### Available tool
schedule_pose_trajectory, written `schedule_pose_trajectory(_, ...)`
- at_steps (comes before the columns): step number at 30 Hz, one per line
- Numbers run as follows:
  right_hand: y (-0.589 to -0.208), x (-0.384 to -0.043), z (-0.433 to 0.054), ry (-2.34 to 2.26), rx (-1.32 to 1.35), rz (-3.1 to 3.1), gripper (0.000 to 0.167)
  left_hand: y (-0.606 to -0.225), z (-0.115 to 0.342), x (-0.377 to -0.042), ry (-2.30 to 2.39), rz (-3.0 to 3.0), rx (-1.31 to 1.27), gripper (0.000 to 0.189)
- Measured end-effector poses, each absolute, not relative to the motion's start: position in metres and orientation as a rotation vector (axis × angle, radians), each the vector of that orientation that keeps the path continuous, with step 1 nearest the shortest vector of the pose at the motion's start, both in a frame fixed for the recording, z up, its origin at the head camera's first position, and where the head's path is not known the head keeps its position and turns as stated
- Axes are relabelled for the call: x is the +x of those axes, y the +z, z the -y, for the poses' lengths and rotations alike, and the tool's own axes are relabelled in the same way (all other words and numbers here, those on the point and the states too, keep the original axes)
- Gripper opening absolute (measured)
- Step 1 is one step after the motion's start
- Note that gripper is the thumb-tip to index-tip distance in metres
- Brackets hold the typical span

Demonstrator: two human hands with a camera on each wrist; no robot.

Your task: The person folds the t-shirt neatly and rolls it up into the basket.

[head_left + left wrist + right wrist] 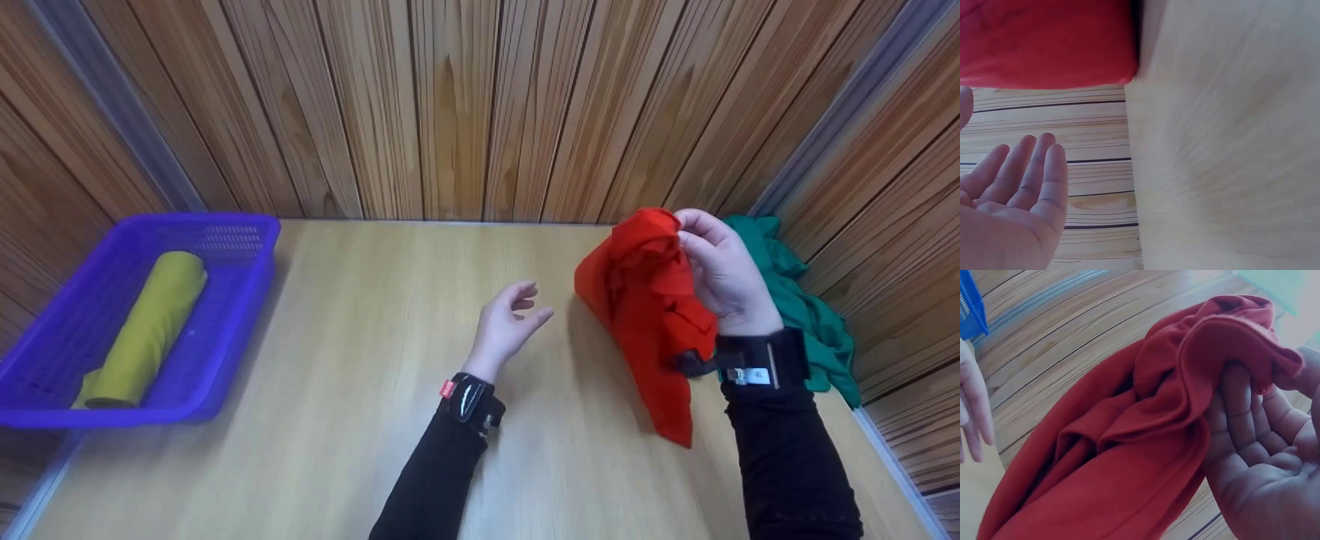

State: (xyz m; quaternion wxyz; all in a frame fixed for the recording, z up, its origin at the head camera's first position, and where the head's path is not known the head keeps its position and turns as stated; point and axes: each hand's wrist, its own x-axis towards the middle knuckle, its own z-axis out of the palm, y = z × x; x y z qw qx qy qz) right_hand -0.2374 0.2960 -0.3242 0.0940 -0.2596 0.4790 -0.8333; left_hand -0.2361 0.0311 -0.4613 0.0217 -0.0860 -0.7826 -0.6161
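My right hand (724, 274) pinches a bunched red cloth (637, 285) by its upper edge, and the fabric hangs down in folds over the table. In the right wrist view, the thumb and fingers (1238, 399) grip the folded edge of the red cloth (1129, 455). To the left of the cloth, my left hand (502, 326) is held above the table with relaxed fingers and nothing in it. The left wrist view shows its fingers (1053, 174) fairly straight, apart from the red cloth (1050, 45).
A purple basket (251, 300) stands at the left, with a rolled yellow-green cloth (154, 322) lying inside. Behind my right hand, a crumpled green cloth (814, 322) lies by the right wall. Wood-panelled walls (450, 112) border the light wooden table (360, 360).
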Motion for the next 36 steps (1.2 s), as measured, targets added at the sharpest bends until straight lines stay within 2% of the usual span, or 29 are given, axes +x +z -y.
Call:
schedule_pose_trajectory(15, -0.355, -0.242, -0.29, -2.48, -0.806, -1.117, 0.031, -0.453, -0.064, -0.23, -2.104, 2.341, -0.358, 0.048)
schedule_pose_trajectory(22, -0.358, -0.242, -0.285, -2.488, -0.796, -1.056, 0.031, -0.456, -0.076, -0.235, -2.056, 2.242, -0.318, 0.011)
schedule_pose_trajectory(24, -0.359, -0.242, -0.285, -2.485, -0.802, -1.062, 0.031, -0.458, -0.077, -0.236, -2.043, 2.23, -0.32, 0.006)
schedule_pose_trajectory(31, -0.359, -0.242, -0.284, -2.462, -0.817, -1.086, 0.031, -0.461, -0.078, -0.233, -2.193, 2.206, -0.265, 0.031)
schedule_pose_trajectory(36, -0.361, -0.242, -0.28, -2.438, -0.85, -1.039, 0.029, -0.462, -0.084, -0.237, -2.133, 2.192, -0.241, 0.02)
